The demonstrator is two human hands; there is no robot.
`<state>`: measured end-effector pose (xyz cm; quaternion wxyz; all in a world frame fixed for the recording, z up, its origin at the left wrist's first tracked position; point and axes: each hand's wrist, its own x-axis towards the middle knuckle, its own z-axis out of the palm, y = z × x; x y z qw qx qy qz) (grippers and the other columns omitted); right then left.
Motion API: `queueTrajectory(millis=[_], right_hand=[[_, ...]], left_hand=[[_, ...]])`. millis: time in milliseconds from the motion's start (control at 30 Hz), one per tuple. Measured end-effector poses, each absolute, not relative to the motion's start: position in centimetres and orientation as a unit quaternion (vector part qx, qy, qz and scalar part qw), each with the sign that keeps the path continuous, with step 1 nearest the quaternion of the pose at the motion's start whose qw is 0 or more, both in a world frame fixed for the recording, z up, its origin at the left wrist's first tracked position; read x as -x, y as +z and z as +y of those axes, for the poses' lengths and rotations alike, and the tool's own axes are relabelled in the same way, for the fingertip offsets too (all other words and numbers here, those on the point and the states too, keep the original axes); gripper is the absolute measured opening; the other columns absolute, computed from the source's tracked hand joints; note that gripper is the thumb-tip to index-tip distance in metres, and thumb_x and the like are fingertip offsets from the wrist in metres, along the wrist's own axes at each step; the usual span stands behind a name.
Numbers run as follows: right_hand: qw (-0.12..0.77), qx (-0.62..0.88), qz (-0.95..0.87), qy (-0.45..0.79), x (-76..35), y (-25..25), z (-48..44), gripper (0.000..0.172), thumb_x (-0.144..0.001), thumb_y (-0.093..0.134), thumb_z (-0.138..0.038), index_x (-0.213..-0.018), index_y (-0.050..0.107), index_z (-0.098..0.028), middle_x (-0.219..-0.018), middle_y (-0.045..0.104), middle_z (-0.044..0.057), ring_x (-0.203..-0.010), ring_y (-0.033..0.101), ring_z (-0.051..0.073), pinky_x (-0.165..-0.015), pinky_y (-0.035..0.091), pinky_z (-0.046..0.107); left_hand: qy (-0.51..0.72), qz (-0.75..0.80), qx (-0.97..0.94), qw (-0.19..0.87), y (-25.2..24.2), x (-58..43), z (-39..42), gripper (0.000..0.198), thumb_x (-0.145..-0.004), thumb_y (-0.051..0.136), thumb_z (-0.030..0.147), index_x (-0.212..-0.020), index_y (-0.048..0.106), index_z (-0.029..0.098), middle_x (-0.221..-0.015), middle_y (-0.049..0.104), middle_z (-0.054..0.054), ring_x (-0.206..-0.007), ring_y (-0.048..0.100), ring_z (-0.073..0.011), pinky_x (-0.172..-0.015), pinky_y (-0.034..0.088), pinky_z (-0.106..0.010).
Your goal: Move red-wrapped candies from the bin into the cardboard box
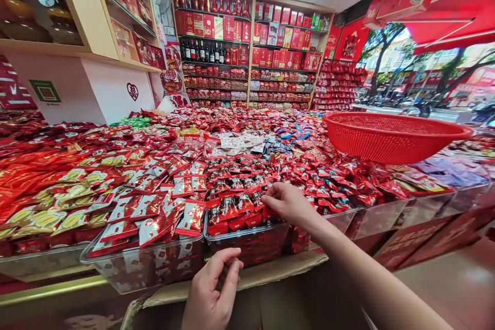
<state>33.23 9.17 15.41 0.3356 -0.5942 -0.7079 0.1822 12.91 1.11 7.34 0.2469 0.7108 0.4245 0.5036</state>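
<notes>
My right hand (285, 203) reaches over a clear plastic bin (247, 237) and pinches at the edge of a small red-and-black packet (256, 199). Similar packets lie there in fairly neat rows, their ends facing me. Low in front of the bin, my left hand (212, 289) hangs above an open cardboard box (278, 269). Its fingers are loosely curled, thumb and forefinger a little apart, and I see nothing between them. To the left, another clear bin (143, 263) holds red-and-white packets (149, 206) in a looser heap. The inside of the box is dark.
A large red plastic basket (390, 136) rests on the packets at the right. Gold-and-red packets (58, 206) fill the left side. Shelves (249, 41) with bottles and red boxes line the back wall. A street with parked scooters (423, 107) shows at right.
</notes>
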Motion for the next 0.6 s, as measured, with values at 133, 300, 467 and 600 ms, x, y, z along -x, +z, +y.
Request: queueTrajectory(millis=[133, 300, 467, 600], right_hand=[[0.296, 0.603, -0.729, 0.133, -33.1, 15.6, 9.4, 0.02, -0.075, 0.054, -0.032, -0.061, 0.055, -0.018, -0.055, 0.057, -0.001, -0.052, 0.048, 0.011, -0.049, 0.03, 0.021], [0.361, 0.567, -0.731, 0.117, -33.1, 17.8, 6.4, 0.02, -0.078, 0.052, -0.03, -0.064, 0.056, -0.016, -0.059, 0.056, -0.001, -0.054, 0.047, 0.011, -0.051, 0.033, 0.02], [0.173, 0.322, -0.846, 0.39, -31.9, 13.2, 0.8, 0.007, -0.074, 0.057, -0.019, -0.071, 0.064, -0.018, -0.059, 0.056, -0.004, -0.05, 0.049, 0.007, -0.045, 0.034, 0.014], [0.154, 0.414, -0.821, 0.362, -28.2, 0.8, 0.2, 0.023, -0.062, 0.058, -0.004, -0.046, 0.061, -0.02, -0.038, 0.047, -0.005, -0.034, 0.041, 0.009, -0.035, 0.029, 0.018]], left_hand=[[0.512, 0.401, -0.728, 0.217, 7.2, -13.1, 1.2, 0.018, -0.081, 0.052, 0.019, -0.097, 0.059, 0.025, -0.079, 0.069, 0.001, -0.063, 0.066, -0.0122, -0.06, 0.054, -0.02], [0.54, 0.409, -0.699, 0.229, 7.5, -13.3, 1.0, 0.015, -0.08, 0.054, 0.021, -0.092, 0.063, 0.024, -0.075, 0.068, 0.0, -0.061, 0.065, -0.0127, -0.06, 0.054, -0.021], [0.555, 0.429, -0.662, 0.263, 7.8, -13.7, 0.7, 0.013, -0.077, 0.057, 0.025, -0.088, 0.065, 0.023, -0.073, 0.069, -0.001, -0.06, 0.065, -0.0143, -0.059, 0.054, -0.023], [0.537, 0.431, -0.683, 0.245, 7.5, -13.6, 0.9, 0.014, -0.077, 0.058, 0.023, -0.09, 0.064, 0.024, -0.074, 0.069, 0.0, -0.059, 0.065, -0.0137, -0.061, 0.053, -0.022]])
